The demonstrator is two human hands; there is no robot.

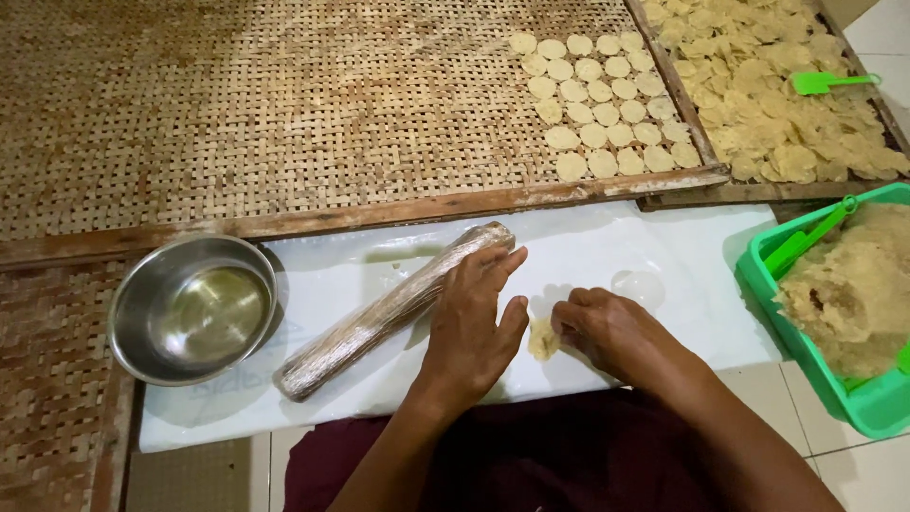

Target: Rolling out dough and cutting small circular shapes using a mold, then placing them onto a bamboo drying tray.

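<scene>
My left hand (pixel 471 327) lies flat on the white plastic sheet (pixel 607 256), fingers resting against the end of a plastic-wrapped rolling pin (pixel 379 318). My right hand (pixel 607 332) is curled beside it, fingertips pinching a small lump of pale dough (pixel 542 339) on the sheet. A thin, flattened, translucent round (pixel 637 284) lies just beyond the right hand.
A steel bowl (pixel 192 308) sits at the left. A woven bamboo tray (pixel 284 104) holds rows of flat dough discs (pixel 602 104). A second tray (pixel 758 194) is heaped with chips and a green scraper (pixel 825 82). A green tub (pixel 867 403) of dough stands at the right.
</scene>
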